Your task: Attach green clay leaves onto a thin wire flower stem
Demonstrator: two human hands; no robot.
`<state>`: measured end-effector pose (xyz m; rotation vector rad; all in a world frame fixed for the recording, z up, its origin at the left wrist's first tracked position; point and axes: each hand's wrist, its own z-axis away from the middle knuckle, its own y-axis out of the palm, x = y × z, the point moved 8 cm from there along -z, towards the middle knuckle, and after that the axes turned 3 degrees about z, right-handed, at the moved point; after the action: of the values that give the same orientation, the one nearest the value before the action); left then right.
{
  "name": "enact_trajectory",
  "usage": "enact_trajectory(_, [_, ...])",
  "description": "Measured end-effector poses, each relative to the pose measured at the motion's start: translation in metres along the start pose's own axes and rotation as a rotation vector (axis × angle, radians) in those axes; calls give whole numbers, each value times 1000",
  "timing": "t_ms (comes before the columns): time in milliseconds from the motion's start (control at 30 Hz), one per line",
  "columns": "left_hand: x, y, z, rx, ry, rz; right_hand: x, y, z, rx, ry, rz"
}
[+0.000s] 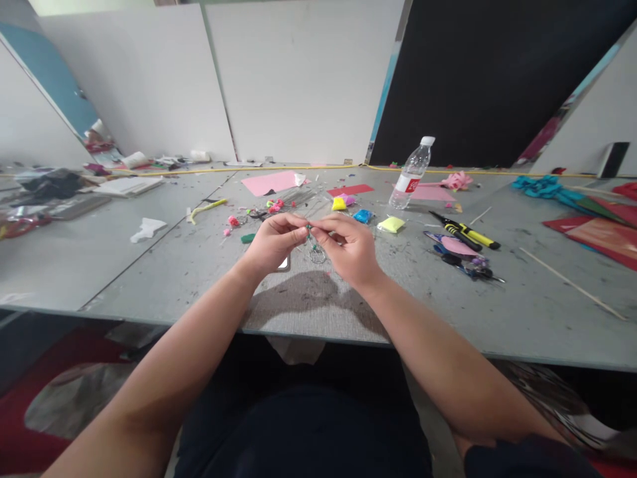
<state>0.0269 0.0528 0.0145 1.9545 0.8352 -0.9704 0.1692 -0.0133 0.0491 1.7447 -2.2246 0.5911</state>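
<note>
My left hand and my right hand meet over the table near its front edge, both closed in a pinch. Between their fingertips is a small green piece, too small to make out fully. A coil of thin wire with bits of green hangs just below the fingers; whether it joins the pinched piece I cannot tell. Partly hidden under my left hand lies a phone-like object with a bright face. A dark green lump rests left of that hand.
Beyond my hands lie yellow, blue and pale yellow packets. A plastic bottle stands behind them. Yellow-and-black pliers and a thin stick lie right; pink flower pieces and white tissue lie left.
</note>
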Motion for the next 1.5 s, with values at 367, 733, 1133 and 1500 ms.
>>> enact_trajectory(367, [-1,2,0,-7,-5,3,1,0,0,-6,-7,13])
enact_trajectory(733, [-4,4,1,-16,12,-27,1,1,0,8,41,51])
enact_trajectory(1133, [-7,6,3,-29,11,-26,3,0,1,-13,12,43])
enact_trajectory(1500, [-6,8,5,-24,-18,-42,2,0,0,-2,53,29])
